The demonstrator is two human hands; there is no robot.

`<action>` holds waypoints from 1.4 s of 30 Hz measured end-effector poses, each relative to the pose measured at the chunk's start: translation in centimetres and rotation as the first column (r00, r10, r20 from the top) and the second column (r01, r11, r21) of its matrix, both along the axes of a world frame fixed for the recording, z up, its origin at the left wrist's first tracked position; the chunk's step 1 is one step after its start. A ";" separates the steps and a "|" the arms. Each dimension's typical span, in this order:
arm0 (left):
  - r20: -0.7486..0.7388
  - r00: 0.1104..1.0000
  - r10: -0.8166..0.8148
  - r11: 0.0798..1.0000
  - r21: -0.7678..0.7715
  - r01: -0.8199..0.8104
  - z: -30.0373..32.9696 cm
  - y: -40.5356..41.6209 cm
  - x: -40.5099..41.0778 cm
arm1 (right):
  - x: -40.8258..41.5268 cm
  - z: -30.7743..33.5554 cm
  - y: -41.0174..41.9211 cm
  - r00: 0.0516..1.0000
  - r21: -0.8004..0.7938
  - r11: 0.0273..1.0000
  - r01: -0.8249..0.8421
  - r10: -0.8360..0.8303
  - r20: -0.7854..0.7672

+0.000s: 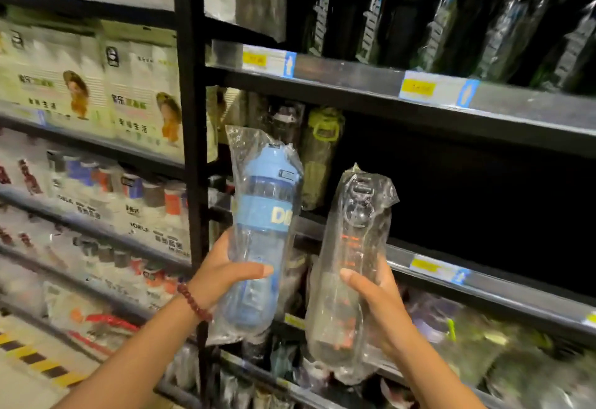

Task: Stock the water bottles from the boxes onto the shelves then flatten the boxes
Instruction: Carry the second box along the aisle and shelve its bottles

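My left hand (222, 271) grips a blue water bottle (263, 215) wrapped in clear plastic, held upright. Beside it, my right hand (377, 299) grips a clear bottle (350, 247) with a dark lid and orange markings, also bagged in plastic. Both bottles are raised in front of the middle shelf (432, 268), whose dark bay behind them looks mostly bare. At the left end of that shelf stand a green-lidded bottle (322, 150) and a dark-lidded one (287, 118).
A black upright post (190, 118) divides the shelving. Left of it are shelves of boxed goods (96, 86). The upper shelf (419, 86) carries several dark bagged bottles. The lower shelf (483, 344) holds more bagged items. Striped floor tape (35, 358) shows at bottom left.
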State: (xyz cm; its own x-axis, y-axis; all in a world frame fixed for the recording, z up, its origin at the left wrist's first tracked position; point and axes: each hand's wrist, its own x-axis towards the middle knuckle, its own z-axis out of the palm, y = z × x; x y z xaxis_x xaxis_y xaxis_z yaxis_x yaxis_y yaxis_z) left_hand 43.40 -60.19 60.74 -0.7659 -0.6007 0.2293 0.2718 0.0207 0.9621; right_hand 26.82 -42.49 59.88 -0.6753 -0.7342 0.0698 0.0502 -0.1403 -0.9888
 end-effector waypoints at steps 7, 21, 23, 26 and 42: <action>0.075 0.986 -0.151 0.988 0.052 0.147 1.7 0.7 -6.2 | -3.2 2.0 2.1 0.988 -0.075 0.989 0.127 -0.119 0.101; 0.045 0.926 -0.376 0.925 0.075 0.372 4.7 -0.7 -16.2 | -7.7 5.1 0.8 0.921 -0.104 0.920 0.377 -0.361 0.145; 0.014 0.924 -0.381 0.923 0.068 0.380 4.6 -0.6 -17.0 | -8.0 5.0 0.4 0.901 -0.111 0.901 0.420 -0.400 0.168; -0.033 0.929 -0.368 0.927 0.064 0.370 4.7 -0.4 -18.0 | -9.1 4.7 0.0 0.875 -0.121 0.874 0.470 -0.444 0.194; -0.134 0.968 -0.213 0.957 0.169 0.234 3.5 0.9 -25.5 | -17.1 5.2 1.7 0.797 -0.221 0.770 0.599 -0.546 0.260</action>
State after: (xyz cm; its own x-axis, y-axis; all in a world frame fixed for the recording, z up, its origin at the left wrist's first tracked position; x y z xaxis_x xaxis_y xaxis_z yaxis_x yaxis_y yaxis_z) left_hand 17.89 -59.28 64.20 -0.8608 -0.4564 0.2253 0.3568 -0.2255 0.9066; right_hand 9.71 -40.78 65.05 -0.9834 -0.1734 0.0525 0.0345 -0.4632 -0.8856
